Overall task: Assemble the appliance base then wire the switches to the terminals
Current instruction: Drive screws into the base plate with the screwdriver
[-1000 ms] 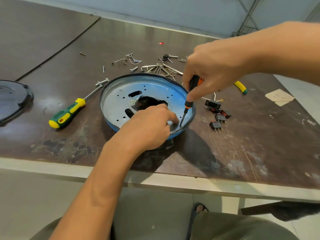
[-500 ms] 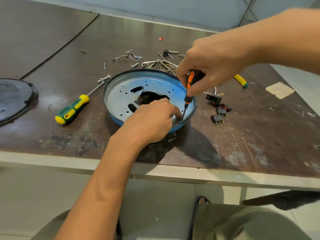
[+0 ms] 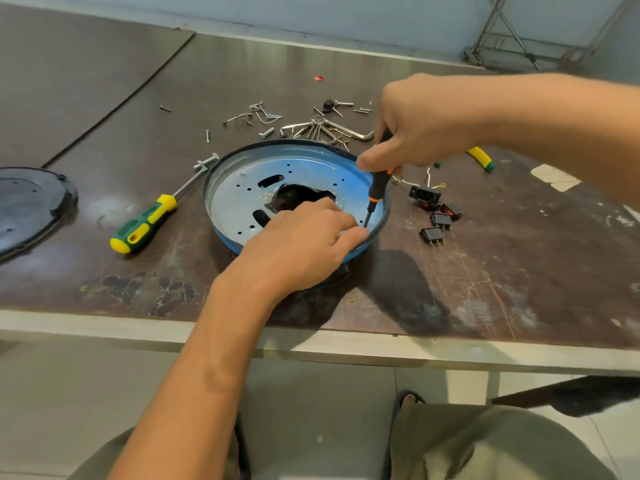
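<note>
Head view: your right hand grips the small screwdriver by its handle, nearly upright, tip down at the near right rim of the blue metal base. Your left hand rests on that base, fingers curled beside the tip; whether they pinch anything is hidden. The base sits on the table. Switches lie just right of it, loose screws behind, a green-and-yellow screwdriver to the left.

Silver metal base with blue rim. Over it, black-and-orange screwdriver. Left, green-and-yellow screwdriver. Right, black switches, one red-faced. Far side, silver screws. Scuffed dark brown table.
</note>
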### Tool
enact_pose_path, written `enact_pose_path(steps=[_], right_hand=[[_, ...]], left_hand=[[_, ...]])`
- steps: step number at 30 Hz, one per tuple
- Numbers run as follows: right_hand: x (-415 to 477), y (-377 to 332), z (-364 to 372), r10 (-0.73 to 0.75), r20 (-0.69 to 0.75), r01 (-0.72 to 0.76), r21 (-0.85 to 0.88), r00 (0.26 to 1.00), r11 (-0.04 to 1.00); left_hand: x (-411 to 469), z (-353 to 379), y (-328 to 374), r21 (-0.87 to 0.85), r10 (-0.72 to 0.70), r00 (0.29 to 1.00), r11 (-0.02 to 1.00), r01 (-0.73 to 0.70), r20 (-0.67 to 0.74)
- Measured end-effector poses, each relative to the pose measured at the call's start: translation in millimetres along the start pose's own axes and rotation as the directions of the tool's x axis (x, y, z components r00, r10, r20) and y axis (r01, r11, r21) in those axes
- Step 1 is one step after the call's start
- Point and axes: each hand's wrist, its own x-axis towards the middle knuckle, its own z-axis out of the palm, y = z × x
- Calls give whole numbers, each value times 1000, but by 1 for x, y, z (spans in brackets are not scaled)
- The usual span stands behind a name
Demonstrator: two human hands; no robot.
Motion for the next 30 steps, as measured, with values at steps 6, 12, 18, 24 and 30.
enact_pose_path(steps=[6, 12, 18, 24, 30], right_hand=[[-44, 59, 7, 120, -106, -78, 339, 987, 938], [-76, 99, 66, 477, -323, -24, 808, 817, 589], [-65, 71, 140, 668, -42, 109, 992, 743, -59], [-56, 47, 188, 652, 108, 49, 975, 750, -218], [-55, 52, 184, 585, -79, 143, 988, 807, -65]], left_hand=[[-6, 8, -4, 154, 44, 999, 987, -45, 8], [0, 9, -1, 172, 52, 998, 984, -48, -19], [-1, 7, 11, 236, 69, 998, 969, -66, -4], [-15, -6, 17, 219, 137, 989, 968, -123, -49], [-35, -40, 4, -348, 104, 894, 897, -274, -436]])
